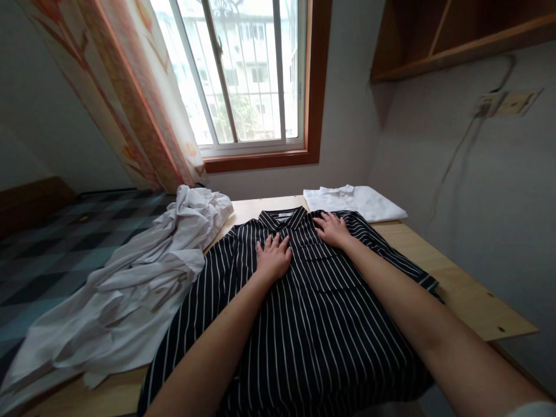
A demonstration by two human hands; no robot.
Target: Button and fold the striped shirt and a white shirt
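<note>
Black striped shirt on the table; left hand and right hand rest on it, fingers spread.

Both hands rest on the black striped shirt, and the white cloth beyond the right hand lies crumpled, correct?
Not quite: the head view shows the white cloth beyond the right hand folded, not crumpled. That hand and the left hand rest on the black striped shirt.

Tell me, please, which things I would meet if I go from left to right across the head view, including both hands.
Crumpled white cloth → left hand, flat on the striped shirt → right hand, flat on the same shirt → wall socket.
</note>
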